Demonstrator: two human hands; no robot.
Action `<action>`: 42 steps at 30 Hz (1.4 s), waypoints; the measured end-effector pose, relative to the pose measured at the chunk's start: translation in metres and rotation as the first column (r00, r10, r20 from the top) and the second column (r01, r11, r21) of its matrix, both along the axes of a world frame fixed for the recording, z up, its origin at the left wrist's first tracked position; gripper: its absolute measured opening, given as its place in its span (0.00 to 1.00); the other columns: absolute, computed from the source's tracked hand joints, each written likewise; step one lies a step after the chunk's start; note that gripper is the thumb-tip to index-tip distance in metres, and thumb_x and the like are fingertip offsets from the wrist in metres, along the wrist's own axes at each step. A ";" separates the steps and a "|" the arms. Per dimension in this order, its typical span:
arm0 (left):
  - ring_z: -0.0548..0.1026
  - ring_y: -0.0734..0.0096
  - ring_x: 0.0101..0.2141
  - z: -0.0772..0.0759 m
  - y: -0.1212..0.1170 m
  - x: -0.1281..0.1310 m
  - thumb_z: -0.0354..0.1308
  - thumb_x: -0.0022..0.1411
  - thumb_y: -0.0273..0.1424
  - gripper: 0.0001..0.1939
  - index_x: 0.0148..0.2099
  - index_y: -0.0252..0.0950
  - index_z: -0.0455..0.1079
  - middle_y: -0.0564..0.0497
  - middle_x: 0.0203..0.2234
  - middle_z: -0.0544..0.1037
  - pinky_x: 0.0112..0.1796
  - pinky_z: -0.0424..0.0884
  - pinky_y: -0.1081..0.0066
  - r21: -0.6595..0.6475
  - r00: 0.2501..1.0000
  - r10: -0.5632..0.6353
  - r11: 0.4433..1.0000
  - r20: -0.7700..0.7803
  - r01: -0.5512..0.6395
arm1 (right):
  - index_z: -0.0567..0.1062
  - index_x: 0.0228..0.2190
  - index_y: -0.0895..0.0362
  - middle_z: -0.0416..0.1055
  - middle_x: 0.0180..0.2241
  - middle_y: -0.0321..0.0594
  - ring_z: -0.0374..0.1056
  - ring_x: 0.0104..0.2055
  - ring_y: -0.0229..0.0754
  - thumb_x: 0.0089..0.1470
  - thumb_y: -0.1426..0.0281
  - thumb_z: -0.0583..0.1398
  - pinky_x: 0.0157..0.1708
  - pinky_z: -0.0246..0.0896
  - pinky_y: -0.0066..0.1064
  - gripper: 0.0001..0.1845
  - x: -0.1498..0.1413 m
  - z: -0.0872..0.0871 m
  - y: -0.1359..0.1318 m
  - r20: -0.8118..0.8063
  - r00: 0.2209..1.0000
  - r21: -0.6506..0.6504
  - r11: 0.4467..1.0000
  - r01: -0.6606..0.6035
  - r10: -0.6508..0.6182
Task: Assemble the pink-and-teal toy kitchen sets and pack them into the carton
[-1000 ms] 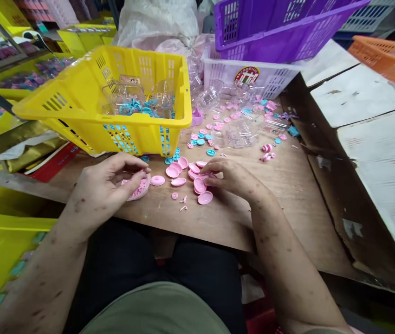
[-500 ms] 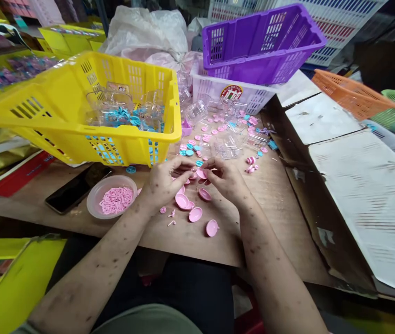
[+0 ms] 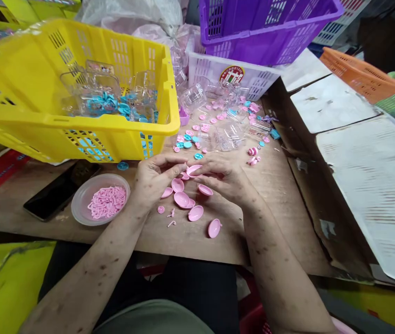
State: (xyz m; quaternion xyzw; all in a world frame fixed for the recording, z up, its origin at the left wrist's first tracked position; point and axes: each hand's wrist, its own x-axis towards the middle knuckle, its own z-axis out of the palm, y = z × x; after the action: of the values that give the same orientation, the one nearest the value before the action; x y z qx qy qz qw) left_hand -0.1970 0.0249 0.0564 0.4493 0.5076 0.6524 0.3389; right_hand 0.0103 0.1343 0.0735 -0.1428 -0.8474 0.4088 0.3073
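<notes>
I've got both hands in the head view, close together over the wooden worktop (image 3: 277, 222). My right hand (image 3: 223, 180) has a pink oval shell (image 3: 193, 170) pinched in its fingers, hollow side up, in the gap between the hands. My left hand (image 3: 155, 178) is curled, fingertips at the shell's left end; can't tell from here whether they grip it, or something small, or just touch.

Just below the hands, body side: loose pink ovals (image 3: 196, 213), some overlapping, one off alone toward the right forearm. Below the left fingers I see a small pink swirl disc (image 3: 161, 209) and a thin pink hook (image 3: 171, 223), lying apart.

Left of left wrist: clear bowl (image 3: 75, 211) with a heap of thin pink pieces (image 3: 106, 202). Black phone (image 3: 49, 197) sits farther left, just beside the bowl.

Beyond left hand: yellow crate (image 3: 51, 134) with blue parts (image 3: 103, 103) and clear cases inside. Just past both hands: a blue disc (image 3: 198, 156); farther out, more clear cases (image 3: 230, 137) among scattered small parts. Beyond right hand, to its right: a striped pink piece (image 3: 252, 151).
</notes>
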 end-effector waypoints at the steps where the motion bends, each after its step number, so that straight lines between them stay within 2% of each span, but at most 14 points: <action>1: 0.87 0.61 0.42 0.000 -0.001 0.000 0.79 0.64 0.42 0.12 0.44 0.41 0.88 0.48 0.40 0.90 0.47 0.86 0.63 0.006 1.000 -0.001 1.000 -0.025 0.002 | 0.90 0.44 0.47 0.87 0.49 0.42 0.82 0.53 0.50 0.73 0.49 0.68 0.57 0.80 0.45 0.18 0.001 -0.001 0.001 0.009 1.000 0.018 1.000 -0.008 0.008; 4: 0.86 0.61 0.47 0.002 -0.003 0.002 0.74 0.69 0.38 0.06 0.45 0.44 0.89 0.49 0.43 0.90 0.55 0.83 0.60 0.072 0.987 0.029 0.997 -0.155 -0.018 | 0.90 0.44 0.48 0.86 0.50 0.44 0.82 0.53 0.50 0.73 0.50 0.68 0.56 0.81 0.44 0.17 0.004 -0.003 0.004 0.004 1.000 0.051 0.999 -0.017 0.016; 6: 0.86 0.60 0.50 0.003 -0.005 0.004 0.72 0.70 0.35 0.07 0.48 0.44 0.89 0.49 0.46 0.90 0.57 0.82 0.60 0.111 0.978 0.046 0.994 -0.203 -0.023 | 0.90 0.44 0.49 0.85 0.52 0.44 0.82 0.55 0.50 0.72 0.52 0.69 0.58 0.81 0.45 0.16 0.006 -0.003 0.005 0.000 1.000 0.061 0.998 -0.013 0.013; 10: 0.86 0.62 0.48 0.003 -0.005 0.004 0.72 0.70 0.32 0.07 0.49 0.42 0.88 0.48 0.46 0.90 0.54 0.83 0.63 0.121 0.981 0.038 0.992 -0.189 -0.015 | 0.91 0.43 0.49 0.83 0.59 0.45 0.80 0.61 0.52 0.71 0.53 0.70 0.62 0.79 0.48 0.14 0.011 0.000 0.007 0.034 0.999 0.075 0.997 -0.026 0.024; 13: 0.86 0.61 0.48 0.000 -0.004 0.001 0.73 0.66 0.33 0.06 0.45 0.42 0.89 0.47 0.44 0.90 0.54 0.83 0.64 0.088 0.980 -0.007 0.996 -0.198 0.025 | 0.91 0.43 0.49 0.84 0.56 0.45 0.81 0.60 0.53 0.70 0.55 0.72 0.63 0.79 0.48 0.12 0.012 0.002 0.009 0.042 0.999 0.098 0.994 -0.037 0.033; 16: 0.87 0.60 0.47 -0.002 -0.004 0.001 0.74 0.64 0.34 0.09 0.46 0.40 0.89 0.46 0.44 0.90 0.52 0.85 0.63 0.019 0.980 -0.067 0.997 -0.189 0.072 | 0.90 0.44 0.49 0.85 0.54 0.44 0.82 0.56 0.51 0.70 0.57 0.72 0.61 0.80 0.47 0.10 0.012 0.000 0.010 0.048 0.998 0.118 0.992 -0.051 0.045; 20: 0.88 0.62 0.43 -0.006 -0.003 0.002 0.72 0.68 0.35 0.10 0.48 0.40 0.89 0.47 0.42 0.91 0.48 0.85 0.65 -0.031 0.978 -0.098 0.995 -0.184 0.094 | 0.90 0.46 0.49 0.86 0.51 0.43 0.82 0.55 0.51 0.71 0.59 0.72 0.62 0.78 0.48 0.09 0.011 -0.004 0.012 0.019 0.998 0.138 0.988 -0.069 0.067; 24: 0.87 0.60 0.47 -0.008 -0.004 0.002 0.70 0.70 0.34 0.11 0.52 0.40 0.88 0.46 0.47 0.90 0.52 0.84 0.63 -0.007 0.950 -0.109 0.994 -0.293 0.111 | 0.89 0.45 0.51 0.86 0.48 0.43 0.83 0.51 0.48 0.69 0.62 0.73 0.53 0.81 0.41 0.07 0.009 -0.009 0.014 -0.043 0.994 0.123 0.988 -0.096 0.102; 26: 0.86 0.60 0.48 -0.008 -0.005 0.001 0.70 0.71 0.31 0.10 0.52 0.41 0.88 0.47 0.46 0.90 0.52 0.83 0.63 0.046 0.923 -0.061 0.995 -0.381 0.085 | 0.88 0.44 0.52 0.86 0.47 0.43 0.83 0.48 0.48 0.68 0.63 0.74 0.49 0.81 0.39 0.07 0.009 -0.010 0.015 -0.086 0.991 0.110 0.989 -0.095 0.105; 29: 0.85 0.62 0.50 -0.006 -0.006 0.000 0.68 0.73 0.29 0.08 0.50 0.42 0.88 0.49 0.46 0.89 0.54 0.82 0.64 0.132 0.864 0.024 0.990 -0.503 0.049 | 0.87 0.40 0.53 0.86 0.44 0.43 0.81 0.47 0.47 0.67 0.60 0.75 0.48 0.80 0.38 0.10 0.010 -0.008 0.015 -0.075 0.992 0.083 0.992 -0.096 0.102; 34: 0.85 0.65 0.46 -0.003 -0.008 0.001 0.67 0.76 0.26 0.12 0.56 0.44 0.87 0.50 0.45 0.89 0.49 0.81 0.67 0.175 0.839 0.034 0.982 -0.542 0.073 | 0.84 0.35 0.55 0.84 0.38 0.43 0.78 0.41 0.45 0.69 0.57 0.73 0.43 0.77 0.36 0.15 0.011 -0.001 0.015 -0.019 0.994 0.048 0.993 -0.108 0.109; 38: 0.84 0.65 0.47 -0.003 -0.008 0.001 0.68 0.76 0.28 0.14 0.59 0.46 0.86 0.50 0.46 0.88 0.51 0.81 0.66 0.216 0.800 0.040 0.970 -0.598 0.114 | 0.84 0.36 0.56 0.84 0.38 0.43 0.77 0.41 0.44 0.69 0.55 0.73 0.41 0.75 0.34 0.17 0.012 0.000 0.016 0.001 0.994 0.012 0.994 -0.112 0.112; 42: 0.85 0.66 0.49 -0.006 -0.008 0.003 0.71 0.75 0.31 0.14 0.61 0.44 0.85 0.50 0.51 0.88 0.53 0.82 0.67 0.199 0.856 0.057 0.978 -0.514 0.054 | 0.84 0.36 0.57 0.85 0.42 0.45 0.79 0.45 0.45 0.68 0.53 0.73 0.45 0.75 0.35 0.19 0.013 0.000 0.016 -0.002 0.991 -0.015 0.991 -0.132 0.132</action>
State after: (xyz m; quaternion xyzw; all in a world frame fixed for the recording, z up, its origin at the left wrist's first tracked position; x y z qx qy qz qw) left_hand -0.1943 0.0169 0.0504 0.6404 0.5097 0.5570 0.1410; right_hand 0.0231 0.1501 0.0733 -0.0884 -0.8518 0.4346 0.2788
